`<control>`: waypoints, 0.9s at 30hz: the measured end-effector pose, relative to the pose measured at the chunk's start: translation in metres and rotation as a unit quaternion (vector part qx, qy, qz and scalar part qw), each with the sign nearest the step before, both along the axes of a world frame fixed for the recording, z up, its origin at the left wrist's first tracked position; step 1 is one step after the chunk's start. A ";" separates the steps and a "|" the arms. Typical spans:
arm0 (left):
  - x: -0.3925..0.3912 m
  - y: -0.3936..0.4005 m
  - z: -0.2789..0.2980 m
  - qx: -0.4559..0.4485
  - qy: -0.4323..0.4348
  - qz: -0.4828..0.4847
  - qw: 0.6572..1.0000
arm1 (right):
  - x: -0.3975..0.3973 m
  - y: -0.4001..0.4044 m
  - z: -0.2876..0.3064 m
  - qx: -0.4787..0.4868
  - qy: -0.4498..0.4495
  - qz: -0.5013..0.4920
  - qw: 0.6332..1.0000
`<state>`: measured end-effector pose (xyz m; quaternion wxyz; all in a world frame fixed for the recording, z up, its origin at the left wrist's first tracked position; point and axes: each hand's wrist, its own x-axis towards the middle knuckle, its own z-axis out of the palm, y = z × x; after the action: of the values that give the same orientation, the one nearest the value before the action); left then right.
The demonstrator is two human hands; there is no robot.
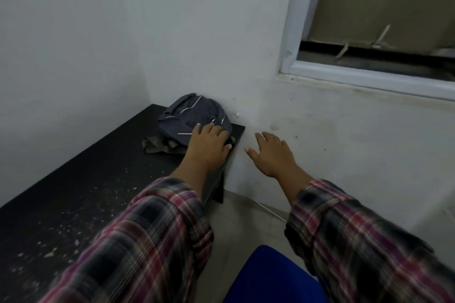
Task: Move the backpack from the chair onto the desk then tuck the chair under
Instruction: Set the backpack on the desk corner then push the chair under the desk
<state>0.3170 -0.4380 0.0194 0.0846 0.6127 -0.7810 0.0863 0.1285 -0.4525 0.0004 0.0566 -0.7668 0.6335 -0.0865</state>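
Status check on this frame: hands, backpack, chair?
Left hand flat on backpack, fingers spread, no grip. Right hand open, empty, off the desk. Backpack on desk at the wall. Blue chair not tucked yet.

A dark grey fabric backpack with silver zip lines (194,118) lies on a black, white-speckled desk top (81,179). Red-and-black plaid shirt sleeves (152,236) frame a bright blue chair seat (273,278) against white walls (197,32).

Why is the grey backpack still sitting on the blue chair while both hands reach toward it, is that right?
Not quite. The head view shows the grey backpack already on the black desk, in the corner by the wall. The blue chair seat is bare where visible. Both hands reach forward, the left hand touching it.
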 end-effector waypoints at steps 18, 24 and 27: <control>-0.135 0.231 0.020 -0.026 0.006 -0.079 0.997 | -0.138 0.262 0.030 -0.018 -0.009 -0.100 0.995; -0.207 0.296 0.015 -0.002 -0.004 -0.141 0.990 | -0.212 0.331 0.018 -0.002 0.006 -0.148 0.989; -0.246 0.315 0.007 0.009 0.006 -0.159 0.987 | -0.253 0.348 0.014 -0.001 0.020 -0.168 0.986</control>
<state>0.0713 -0.1234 0.0264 0.0961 0.4819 -0.8688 0.0613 -0.1249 -0.1049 0.0141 0.0277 -0.6512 0.7541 -0.0805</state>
